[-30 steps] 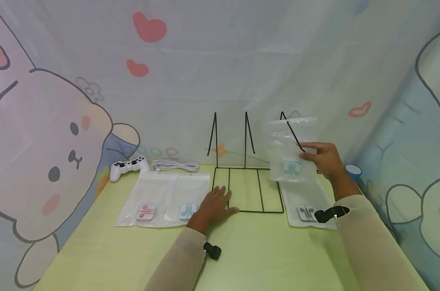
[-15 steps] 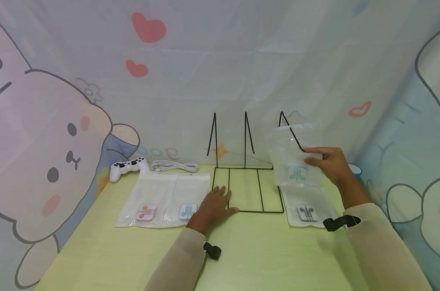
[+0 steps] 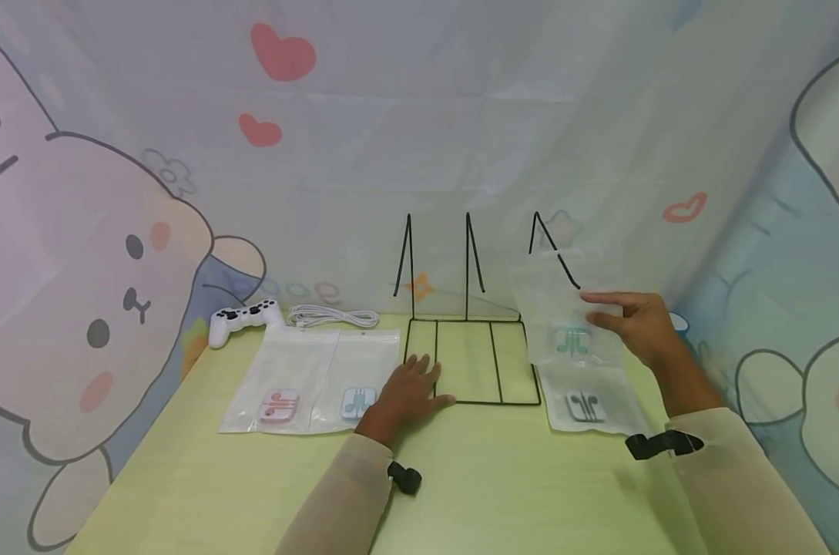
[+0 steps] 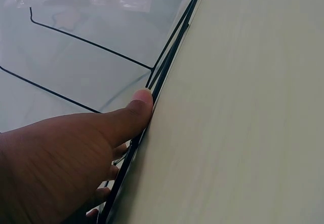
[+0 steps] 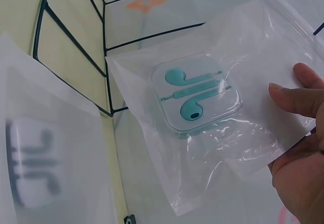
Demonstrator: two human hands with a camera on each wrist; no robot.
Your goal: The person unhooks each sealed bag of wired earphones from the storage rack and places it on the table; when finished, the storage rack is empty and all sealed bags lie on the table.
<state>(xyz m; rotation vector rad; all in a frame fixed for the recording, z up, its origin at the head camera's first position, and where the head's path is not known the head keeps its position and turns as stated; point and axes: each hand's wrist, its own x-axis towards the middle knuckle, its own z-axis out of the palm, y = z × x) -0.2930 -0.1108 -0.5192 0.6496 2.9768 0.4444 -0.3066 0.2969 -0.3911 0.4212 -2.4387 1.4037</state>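
Note:
My right hand (image 3: pixel 634 327) pinches the right edge of a clear plastic bag (image 5: pixel 253 133). In the bag lies a square case of turquoise earphones (image 5: pixel 202 95). The rack's right hook (image 3: pixel 545 227) crosses the bag's upper edge, its tip showing in front of the bag; whether it passes through a hole is hard to see. My left hand (image 3: pixel 407 397) rests with spread fingers on the left side of the black wire rack (image 3: pixel 498 370); the left wrist view shows the thumb (image 4: pixel 136 107) against the base wire. Another bag, with black earphones (image 3: pixel 585 406), lies below the held one.
Two bags lie left of the rack, with pink earphones (image 3: pixel 279 405) and pale blue earphones (image 3: pixel 358 402). Behind them are a white game controller (image 3: pixel 247 317) and a coiled white cable (image 3: pixel 332 315). A blue-and-white roll (image 3: pixel 679 323) is partly behind the right hand.
My right hand and the held bag have moved down and slightly right, so the hook crosses the bag's edge nearer its tip. The left hand and the rack have stayed put.

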